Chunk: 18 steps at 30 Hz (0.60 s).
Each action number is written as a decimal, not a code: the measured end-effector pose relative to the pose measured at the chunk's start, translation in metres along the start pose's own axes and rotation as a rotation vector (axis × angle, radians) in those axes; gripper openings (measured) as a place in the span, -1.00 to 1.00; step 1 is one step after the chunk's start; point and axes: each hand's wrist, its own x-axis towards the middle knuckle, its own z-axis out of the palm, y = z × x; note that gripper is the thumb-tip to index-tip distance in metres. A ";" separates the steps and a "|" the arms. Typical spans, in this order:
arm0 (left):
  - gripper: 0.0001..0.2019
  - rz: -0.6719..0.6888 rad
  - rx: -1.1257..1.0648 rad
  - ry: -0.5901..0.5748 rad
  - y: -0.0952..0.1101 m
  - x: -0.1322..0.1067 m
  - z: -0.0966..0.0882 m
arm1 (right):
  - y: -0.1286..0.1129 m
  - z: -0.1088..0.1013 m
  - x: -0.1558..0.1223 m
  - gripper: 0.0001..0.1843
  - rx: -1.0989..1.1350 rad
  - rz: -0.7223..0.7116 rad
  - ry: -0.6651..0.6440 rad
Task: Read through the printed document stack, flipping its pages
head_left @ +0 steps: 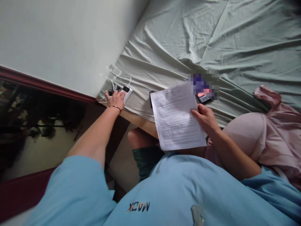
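Observation:
In the head view, my left hand (116,99) reaches to the bed's corner with its fingers spread, touching or just above a white power bank (127,95). White cables (128,78) run from there, and small black items beneath my fingers are partly hidden. My right hand (207,117) pinches the right edge of a printed sheet of paper (175,125), its text tilted and too small to read. Behind the paper's top right lies a phone (204,99) with a lit, partly pixelated screen. A dark object (151,99) pokes out past the sheet's left edge.
A wrinkled pale green sheet (169,47) covers the bed. Pink clothing (249,131) is heaped on the right. A clear plastic container (114,70) stands by the white wall (58,37). On the left, a dark red frame (47,83) borders an opening.

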 end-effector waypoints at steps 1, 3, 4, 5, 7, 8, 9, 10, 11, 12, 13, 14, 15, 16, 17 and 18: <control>-0.37 -0.016 -0.004 0.015 0.004 -0.001 -0.001 | 0.001 0.000 0.000 -0.72 -0.016 -0.007 0.002; -0.42 -0.046 -0.023 0.049 0.015 -0.004 -0.004 | 0.002 0.000 0.000 -0.73 -0.038 -0.021 0.005; -0.43 -0.048 -0.035 0.065 0.022 -0.007 -0.006 | 0.002 0.000 0.001 -0.73 -0.042 -0.025 0.004; -0.43 -0.044 -0.049 0.079 0.029 -0.010 -0.009 | 0.003 0.000 0.001 -0.73 -0.042 -0.028 0.000; -0.46 -0.026 -0.089 0.097 0.042 -0.018 -0.013 | 0.004 0.000 0.001 -0.73 -0.037 -0.030 -0.008; -0.48 -0.016 -0.121 0.118 0.049 -0.023 -0.014 | 0.004 0.000 0.001 -0.73 -0.038 -0.030 -0.013; -0.49 0.000 -0.164 0.137 0.056 -0.029 -0.015 | 0.004 0.000 0.001 -0.74 -0.040 -0.031 -0.019; -0.51 -0.003 -0.230 0.166 0.062 -0.035 -0.014 | 0.004 0.000 0.001 -0.74 -0.042 -0.032 -0.024; -0.54 -0.012 -0.307 0.206 0.069 -0.042 -0.012 | 0.004 0.001 0.001 -0.74 -0.042 -0.032 -0.026; -0.56 -0.017 -0.392 0.246 0.077 -0.050 -0.009 | 0.004 0.001 0.001 -0.75 -0.042 -0.031 -0.029; -0.60 -0.035 -0.482 0.294 0.086 -0.060 -0.005 | 0.004 0.001 0.001 -0.75 -0.039 -0.028 -0.031; -0.64 -0.081 -0.582 0.341 0.095 -0.070 0.000 | 0.004 0.002 0.000 -0.75 -0.034 -0.026 -0.033; -0.67 -0.135 -0.702 0.384 0.106 -0.080 0.006 | 0.003 0.002 0.000 -0.75 -0.030 -0.023 -0.035; -0.67 -0.180 -0.858 0.403 0.117 -0.092 0.011 | 0.003 0.003 0.000 -0.75 -0.024 -0.020 -0.039; -0.63 -0.216 -1.060 0.379 0.129 -0.102 0.017 | 0.003 0.003 -0.001 -0.75 -0.018 -0.016 -0.046; -0.57 -0.253 -1.272 0.328 0.141 -0.113 0.022 | 0.002 0.003 -0.001 -0.74 -0.010 -0.012 -0.051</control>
